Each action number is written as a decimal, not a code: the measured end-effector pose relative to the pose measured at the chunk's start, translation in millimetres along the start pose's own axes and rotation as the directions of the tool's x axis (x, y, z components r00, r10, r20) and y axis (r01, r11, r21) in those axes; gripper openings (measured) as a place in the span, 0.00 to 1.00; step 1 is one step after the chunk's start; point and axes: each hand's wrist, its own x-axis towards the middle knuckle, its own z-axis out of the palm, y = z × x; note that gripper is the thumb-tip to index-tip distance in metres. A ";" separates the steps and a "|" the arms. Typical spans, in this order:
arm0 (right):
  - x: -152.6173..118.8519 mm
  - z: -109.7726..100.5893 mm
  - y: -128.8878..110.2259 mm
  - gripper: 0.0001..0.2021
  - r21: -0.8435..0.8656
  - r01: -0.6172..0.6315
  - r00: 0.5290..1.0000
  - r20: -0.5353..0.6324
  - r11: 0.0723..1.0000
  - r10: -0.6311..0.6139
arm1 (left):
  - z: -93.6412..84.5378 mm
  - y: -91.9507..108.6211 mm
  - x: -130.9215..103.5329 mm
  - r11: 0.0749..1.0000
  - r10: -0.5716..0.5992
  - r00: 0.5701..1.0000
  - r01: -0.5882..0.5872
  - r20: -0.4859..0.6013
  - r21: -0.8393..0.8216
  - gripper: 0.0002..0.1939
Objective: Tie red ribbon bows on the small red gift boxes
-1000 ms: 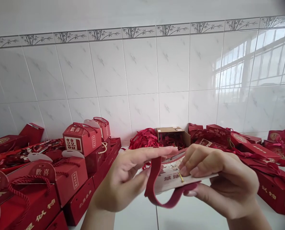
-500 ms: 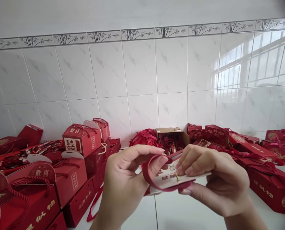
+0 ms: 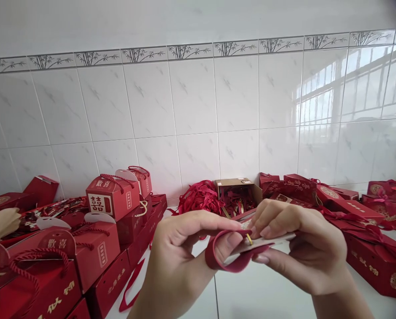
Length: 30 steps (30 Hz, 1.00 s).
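Note:
Between my hands, above the white table, is a flat box panel point(image 3: 277, 240), pale on one face, with a dark red strap point(image 3: 213, 254) curled round its left end. A small gold-coloured metal pin point(image 3: 249, 239) sticks up from the pale face. My left hand point(image 3: 181, 252) pinches the strap and the panel's left edge, its thumb inside the strap's loop. My right hand point(image 3: 297, 248) grips the panel's right part, fingers on top and thumb underneath. My fingers hide much of the panel.
Red gift boxes point(image 3: 109, 199) with rope handles are stacked at the left, where another person's hand point(image 3: 1, 223) reaches in. Behind my hands lie a heap of red ribbons point(image 3: 201, 199) and an open cardboard box point(image 3: 257, 192). More red boxes point(image 3: 374, 261) line the right side.
The panel has tipped so its pale face shows less, and the strap's loop has shifted slightly right with my left hand. Another person's hand has appeared at the far left.

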 end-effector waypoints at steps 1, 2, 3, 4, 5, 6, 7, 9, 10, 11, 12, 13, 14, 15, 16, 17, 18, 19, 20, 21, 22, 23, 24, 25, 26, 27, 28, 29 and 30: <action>0.1 -0.1 -0.2 0.12 0.002 0.001 1.000 0.003 1.000 -0.001 | 0.2 0.1 -0.4 1.000 0.007 1.000 -0.007 0.001 -0.006 0.09; 0.2 -0.2 -0.5 0.12 0.004 0.002 1.000 0.004 1.000 -0.002 | 0.3 0.3 -0.9 1.000 0.013 1.000 -0.013 0.003 -0.011 0.10; 0.3 -0.2 -0.6 0.12 0.005 0.002 1.000 0.004 1.000 -0.002 | 0.2 0.6 -1.3 1.000 0.017 1.000 -0.017 0.007 -0.014 0.10; 0.3 -0.2 -0.7 0.12 0.006 0.002 1.000 0.002 1.000 -0.002 | -0.1 1.0 -1.6 1.000 0.016 1.000 -0.016 0.012 -0.011 0.10; 0.3 -0.2 -0.7 0.12 0.007 0.004 1.000 -0.001 1.000 -0.004 | -0.6 1.3 -1.8 1.000 0.015 1.000 -0.015 0.020 0.000 0.10; 0.3 -0.2 -0.6 0.12 0.009 0.007 1.000 -0.005 1.000 -0.007 | -1.3 1.7 -1.9 1.000 0.016 0.999 -0.016 0.031 0.017 0.10; 0.2 -0.1 -0.2 0.12 0.012 0.011 1.000 -0.007 1.000 -0.011 | -2.1 2.0 -1.8 0.999 0.020 0.999 -0.022 0.049 0.037 0.09; 0.0 0.0 0.9 0.12 0.014 0.021 1.000 -0.008 1.000 -0.021 | -3.8 2.4 -1.4 0.996 0.039 0.995 -0.046 0.095 0.071 0.10; -0.1 -0.1 1.5 0.12 0.011 0.029 1.000 -0.011 1.000 -0.029 | -4.6 2.4 -1.1 0.995 0.049 0.992 -0.058 0.113 0.083 0.10; -0.2 -0.2 2.2 0.13 0.004 0.042 0.999 -0.017 0.999 -0.041 | -5.3 2.3 -0.9 0.994 0.059 0.991 -0.070 0.121 0.088 0.10; -0.2 -0.4 2.7 0.13 -0.005 0.056 0.998 -0.027 0.998 -0.056 | -6.0 2.1 -0.7 0.993 0.065 0.990 -0.076 0.122 0.088 0.11; -0.2 -0.5 2.9 0.14 -0.016 0.073 0.996 -0.040 0.997 -0.073 | -6.7 1.6 -0.6 0.993 0.071 0.990 -0.081 0.120 0.086 0.11; -0.2 -0.6 2.9 0.14 -0.025 0.089 0.994 -0.054 0.996 -0.090 | -7.5 0.8 -0.5 0.993 0.079 0.989 -0.090 0.122 0.080 0.11; -0.1 -0.4 2.6 0.14 -0.031 0.102 0.992 -0.067 0.994 -0.104 | -8.4 -0.3 -0.3 0.992 0.094 0.987 -0.105 0.134 0.073 0.11; -0.1 0.0 2.2 0.14 -0.033 0.111 0.991 -0.076 0.993 -0.113 | -9.4 -1.8 0.0 0.990 0.115 0.981 -0.126 0.158 0.065 0.10; 0.0 0.7 1.7 0.14 -0.031 0.116 0.990 -0.081 0.993 -0.118 | -10.4 -3.7 0.6 0.987 0.139 0.972 -0.152 0.188 0.058 0.10; 0.1 1.7 1.5 0.14 -0.027 0.121 0.989 -0.086 0.992 -0.123 | -11.3 -6.2 1.6 0.983 0.163 0.962 -0.178 0.220 0.052 0.11; 0.2 3.1 1.7 0.14 -0.020 0.127 0.988 -0.090 0.992 -0.129 | -12.0 -9.0 2.8 0.978 0.190 0.950 -0.206 0.246 0.042 0.11; 0.3 4.7 2.4 0.14 -0.014 0.134 0.987 -0.093 0.991 -0.134 | -12.2 -12.2 4.3 0.973 0.214 0.941 -0.229 0.264 0.030 0.13; 0.5 6.3 3.7 0.13 -0.010 0.139 0.985 -0.101 0.990 -0.140 | -12.0 -15.6 6.1 0.969 0.234 0.934 -0.248 0.269 0.019 0.14; 0.8 7.7 5.6 0.13 -0.008 0.143 0.983 -0.112 0.990 -0.143 | -11.5 -19.0 8.0 0.964 0.255 0.932 -0.267 0.259 0.011 0.15; 1.2 8.8 7.8 0.12 -0.009 0.145 0.981 -0.127 0.989 -0.145 | -10.7 -22.4 9.9 0.957 0.278 0.930 -0.288 0.240 0.010 0.15; 1.7 9.2 10.1 0.12 -0.015 0.139 0.980 -0.140 0.990 -0.140 | -9.9 -25.6 11.9 0.949 0.302 0.929 -0.314 0.213 0.023 0.16; 2.3 9.0 12.2 0.11 -0.026 0.124 0.981 -0.147 0.992 -0.127 | -9.3 -28.5 13.7 0.938 0.329 0.927 -0.343 0.183 0.054 0.16; 2.9 8.0 14.0 0.10 -0.048 0.097 0.985 -0.141 0.994 -0.103 | -9.2 -31.1 15.4 0.920 0.361 0.919 -0.379 0.157 0.098 0.16; 3.4 6.4 15.2 0.09 -0.084 0.051 0.991 -0.122 0.995 -0.061 | -9.5 -33.4 17.0 0.895 0.399 0.905 -0.419 0.145 0.153 0.16; 3.8 4.5 15.8 0.09 -0.133 -0.006 0.996 -0.092 0.991 -0.007 | -10.4 -35.3 18.3 0.862 0.440 0.886 -0.462 0.146 0.210 0.16; 4.0 2.4 16.0 0.09 -0.193 -0.059 0.997 -0.061 0.979 0.048 | -11.7 -36.8 19.5 0.820 0.482 0.862 -0.507 0.159 0.264 0.17; 4.1 0.6 15.7 0.11 -0.252 -0.097 0.995 -0.033 0.963 0.092 | -13.3 -37.8 20.5 0.775 0.519 0.835 -0.549 0.181 0.312 0.17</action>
